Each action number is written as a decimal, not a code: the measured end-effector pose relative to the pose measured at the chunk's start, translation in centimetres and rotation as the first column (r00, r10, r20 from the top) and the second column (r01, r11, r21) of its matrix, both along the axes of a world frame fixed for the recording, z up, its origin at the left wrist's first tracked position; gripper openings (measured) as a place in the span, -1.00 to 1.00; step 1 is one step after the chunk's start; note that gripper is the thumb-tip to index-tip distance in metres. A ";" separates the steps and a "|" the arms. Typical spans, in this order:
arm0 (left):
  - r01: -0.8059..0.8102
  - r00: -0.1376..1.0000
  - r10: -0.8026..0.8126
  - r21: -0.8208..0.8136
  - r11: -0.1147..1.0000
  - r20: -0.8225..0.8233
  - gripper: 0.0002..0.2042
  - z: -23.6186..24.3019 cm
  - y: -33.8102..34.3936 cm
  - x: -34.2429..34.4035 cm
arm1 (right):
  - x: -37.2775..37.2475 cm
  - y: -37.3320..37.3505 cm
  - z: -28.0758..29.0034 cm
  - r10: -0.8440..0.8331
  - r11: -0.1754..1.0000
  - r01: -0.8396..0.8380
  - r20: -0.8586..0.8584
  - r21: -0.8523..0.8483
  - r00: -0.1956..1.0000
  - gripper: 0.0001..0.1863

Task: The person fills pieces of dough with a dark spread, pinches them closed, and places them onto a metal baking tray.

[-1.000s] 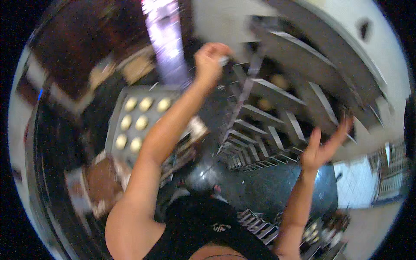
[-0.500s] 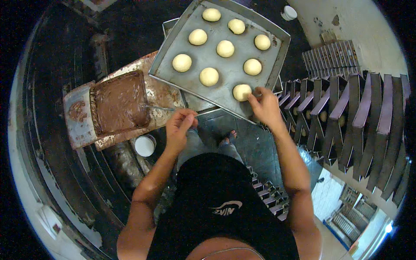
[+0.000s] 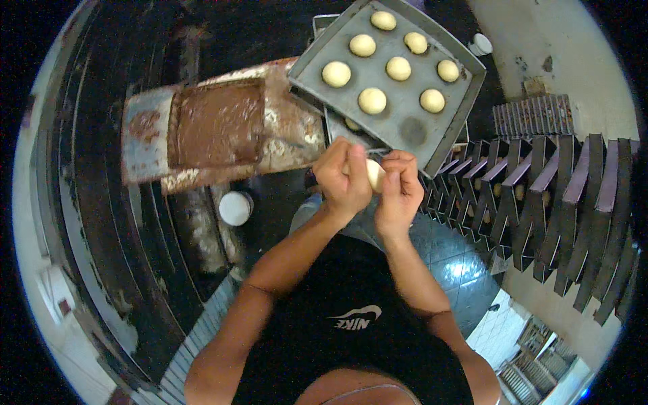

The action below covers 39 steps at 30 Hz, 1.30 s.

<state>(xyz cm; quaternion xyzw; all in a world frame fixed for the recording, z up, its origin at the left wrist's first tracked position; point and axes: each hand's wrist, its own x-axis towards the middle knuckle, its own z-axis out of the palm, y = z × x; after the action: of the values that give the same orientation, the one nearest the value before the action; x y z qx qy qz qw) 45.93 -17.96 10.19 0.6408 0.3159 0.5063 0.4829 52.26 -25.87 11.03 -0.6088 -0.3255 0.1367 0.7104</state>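
Pale dough ball [image 3: 374, 174], held between both hands just below the near edge of the grey baking tray [image 3: 405, 128], above the dark floor and the person's own black shirt. Left hand [image 3: 342, 177] curled round the ball's left side, grip closed on it, fingers wrapped over the top. Right hand [image 3: 399, 183] pressed to the ball's right side, fingertips pinched against it, grip likewise closed. Both forearms rising from the lower edge, meeting at the ball. Tray tilted in view, raised rim all round, seven round dough pieces [image 3: 372, 100] spaced apart in rows, one bare darker spot [image 3: 413, 130] near the corner closest to the hands. Second tray edge [image 3: 337, 128] showing beneath the first, one dough piece partly visible under it. Left of the trays, touching their corner: a battered metal pan [image 3: 216, 125] filled with brown paste, rims smeared and crusted. Below that pan, a small white round lid or cup [image 3: 235, 208], well apart from the hands. Right side: a rack of dark metal trays [image 3: 540, 196] standing on edge in a close row, narrow gaps between, small pale pieces dimly seen inside. Open room: a strip of glossy tiled floor [image 3: 459, 270] between the person and the rack; hands close to the tray's near rim, little space between.
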 end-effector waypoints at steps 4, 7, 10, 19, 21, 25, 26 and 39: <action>0.272 0.960 -0.281 -0.228 0.935 -0.005 -0.70 -0.5 -1.9 -6.9 | -4.0 -1.7 0.5 0.053 0.977 -0.162 -0.588 -0.135 0.807 -0.54; 0.440 0.898 -0.389 -0.427 0.790 0.206 -0.54 -2.6 -2.4 -11.2 | -5.2 -2.0 0.0 -0.003 0.965 -0.229 -0.882 -0.126 0.472 -0.52; 0.268 0.905 -0.387 -0.469 0.841 -0.176 -0.41 -4.8 -4.9 -16.8 | -9.3 -4.1 -2.2 0.433 0.865 -0.247 0.398 -0.437 0.809 -0.85; -0.038 0.990 -0.037 -0.506 0.862 -0.137 -0.52 -7.6 1.9 -25.9 | -12.1 11.4 -20.6 0.358 0.802 -0.177 0.221 -0.570 0.907 -0.30; -0.072 0.979 -0.050 -0.560 0.825 -0.199 -0.51 -8.7 5.0 -28.2 | -9.0 15.2 -28.0 0.336 0.876 -0.010 0.595 -0.483 0.730 -0.36; -0.125 0.958 -0.044 -0.548 0.827 -0.284 -0.48 -13.3 8.7 -36.9 | -11.6 16.8 -28.2 0.403 0.823 -0.047 0.524 -0.566 0.750 -0.69; -0.175 0.945 -0.009 -0.529 0.830 -0.326 -0.48 -14.2 9.6 -38.7 | -12.5 16.7 -26.9 0.402 0.833 -0.058 0.530 -0.550 0.746 -0.75; -0.209 0.934 0.000 -0.548 0.810 -0.356 -0.51 -14.5 18.2 -44.5 | -20.9 28.5 -17.8 0.902 0.411 -0.302 0.334 -0.860 0.274 -0.78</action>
<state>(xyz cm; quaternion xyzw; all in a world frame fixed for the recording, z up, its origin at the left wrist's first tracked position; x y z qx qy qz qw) 1.42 0.21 -4.35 0.5227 0.5681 0.2946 0.5633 31.32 2.63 -6.79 -0.6069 -0.7495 0.2440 0.1022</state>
